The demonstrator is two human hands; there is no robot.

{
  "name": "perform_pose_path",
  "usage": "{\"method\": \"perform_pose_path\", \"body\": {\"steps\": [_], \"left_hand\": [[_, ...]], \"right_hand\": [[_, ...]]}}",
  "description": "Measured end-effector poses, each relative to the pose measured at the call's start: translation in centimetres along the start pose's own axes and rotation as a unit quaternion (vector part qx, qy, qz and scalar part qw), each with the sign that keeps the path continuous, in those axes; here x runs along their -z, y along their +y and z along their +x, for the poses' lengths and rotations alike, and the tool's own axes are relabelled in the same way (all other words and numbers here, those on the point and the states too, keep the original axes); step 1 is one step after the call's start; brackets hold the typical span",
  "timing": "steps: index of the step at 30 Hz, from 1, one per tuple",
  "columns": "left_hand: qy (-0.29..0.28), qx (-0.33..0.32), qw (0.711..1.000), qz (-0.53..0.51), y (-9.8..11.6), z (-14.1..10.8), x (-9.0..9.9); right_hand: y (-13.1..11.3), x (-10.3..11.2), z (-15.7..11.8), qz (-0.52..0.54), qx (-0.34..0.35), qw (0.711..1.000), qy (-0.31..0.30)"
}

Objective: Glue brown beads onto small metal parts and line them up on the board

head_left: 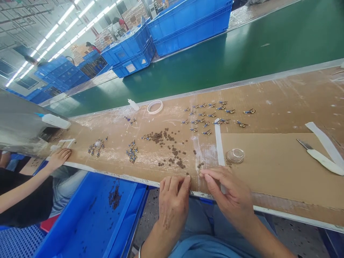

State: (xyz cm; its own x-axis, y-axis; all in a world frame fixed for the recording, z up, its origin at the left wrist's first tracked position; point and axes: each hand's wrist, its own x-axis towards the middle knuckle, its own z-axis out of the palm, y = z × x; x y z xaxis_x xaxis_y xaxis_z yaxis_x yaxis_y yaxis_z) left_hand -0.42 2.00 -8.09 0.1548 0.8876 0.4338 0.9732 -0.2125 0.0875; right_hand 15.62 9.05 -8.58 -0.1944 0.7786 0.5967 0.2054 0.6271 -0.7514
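My left hand (174,197) rests at the bench's front edge, fingers curled together and the thumb tip close beside a small brown disc (187,174). What it may hold is hidden. My right hand (229,190) is closed in a pinch just to the right, its fingertips over the bench near a few brown discs (200,165); anything between them is too small to name. Beyond the hands lies a loose pile of brown discs (157,137). Small painted blue-and-tan figurines (211,115) lie in rough rows farther back, and another cluster of figurines (132,154) is on the left.
On the bench lie a tape roll (155,107), a white bottle (133,104), a clear round dish (235,156) and a white-handled knife (325,161). Behind runs a green conveyor belt (188,68) with blue crates (190,28). At left, a co-worker's hand (59,157) touches the bench.
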Motion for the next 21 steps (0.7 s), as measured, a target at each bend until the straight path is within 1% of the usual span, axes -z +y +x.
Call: {"method": "perform_pose_path", "body": {"steps": [6,11,13,14,15,16,17,18,19,20,21], "left_hand": [[0.001,-0.003,1.000,0.001,0.0,0.0,0.2],[0.002,0.008,1.000,-0.006,0.5,-0.2,0.3],[0.006,0.009,1.000,-0.008,0.1,-0.3,0.5],[0.014,0.015,1.000,-0.005,-0.6,-0.3,0.7],[0.026,0.030,0.999,-0.002,-1.7,-0.3,0.9],[0.037,0.061,0.997,0.002,-3.3,-0.3,1.3],[0.042,0.113,0.993,0.008,-5.2,-0.1,1.7],[0.042,0.178,0.983,0.008,-7.4,0.1,2.2],[0.021,0.270,0.963,0.008,-9.8,0.4,2.8],[-0.010,0.364,0.931,0.011,-12.2,0.8,3.4],[-0.019,0.400,0.916,0.020,-14.5,1.2,4.1]], "right_hand": [[0.0,0.1,0.0,0.002,-0.003,1.000,-0.009],[0.1,0.1,0.0,-0.005,-0.001,1.000,-0.009],[0.0,0.2,-0.1,-0.007,-0.001,1.000,-0.011],[0.0,0.2,-0.1,-0.010,-0.003,1.000,-0.012],[-0.1,0.3,-0.2,-0.013,-0.004,1.000,-0.012],[-0.1,0.3,-0.2,-0.020,-0.007,1.000,-0.013],[-0.1,0.4,-0.3,-0.027,-0.005,1.000,-0.013],[0.0,0.4,-0.4,-0.033,-0.004,0.999,-0.013],[0.1,0.3,-0.5,-0.038,-0.002,0.999,-0.019],[0.3,0.3,-0.6,-0.039,0.002,0.999,-0.021],[0.7,0.2,-0.9,-0.037,0.004,0.999,-0.021]]}}
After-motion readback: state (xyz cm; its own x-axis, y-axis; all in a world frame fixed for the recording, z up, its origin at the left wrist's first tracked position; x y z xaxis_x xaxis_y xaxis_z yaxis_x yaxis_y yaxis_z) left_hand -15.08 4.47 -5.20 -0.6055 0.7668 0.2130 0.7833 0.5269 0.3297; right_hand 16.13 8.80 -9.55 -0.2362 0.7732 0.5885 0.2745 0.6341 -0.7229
